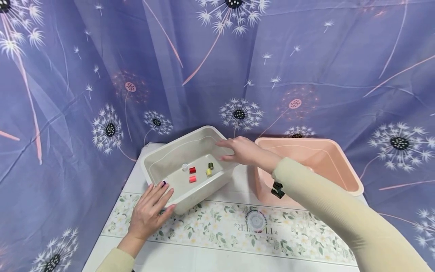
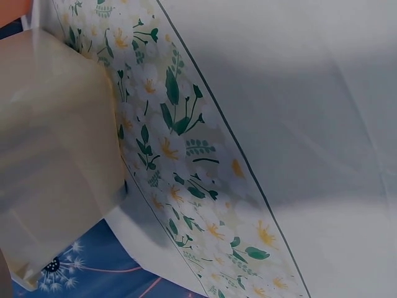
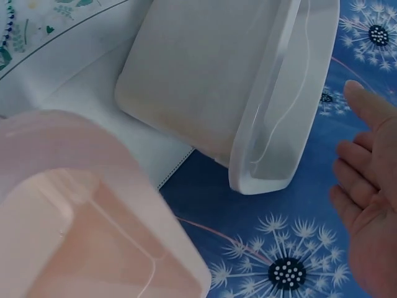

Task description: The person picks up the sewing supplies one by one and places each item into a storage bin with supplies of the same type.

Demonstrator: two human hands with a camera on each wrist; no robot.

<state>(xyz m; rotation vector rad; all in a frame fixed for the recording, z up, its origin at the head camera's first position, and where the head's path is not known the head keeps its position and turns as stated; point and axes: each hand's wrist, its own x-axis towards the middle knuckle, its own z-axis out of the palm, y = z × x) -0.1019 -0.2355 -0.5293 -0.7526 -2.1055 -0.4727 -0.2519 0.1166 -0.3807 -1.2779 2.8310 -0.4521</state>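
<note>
A grey plastic bin (image 1: 195,198) stands at an angle on the table. On its floor lie several small thread spools: a white spool (image 1: 185,167), a red spool (image 1: 192,170), a coral spool (image 1: 192,179), a yellow spool (image 1: 209,172) and an olive spool (image 1: 210,166). A dark purple spool (image 1: 164,183) shows partly behind the fingertips of my left hand (image 1: 149,211), which lies over the bin's near left corner with fingers extended. My right hand (image 1: 242,151) hovers by the bin's right end, fingers outstretched and apart from the rim in the right wrist view.
To the right stands a pink bin (image 1: 340,166), partly hidden by my right sleeve (image 1: 323,196). A floral strip (image 1: 217,230) crosses the white table in front. Behind and along the sides hangs a blue dandelion-print curtain (image 1: 204,94).
</note>
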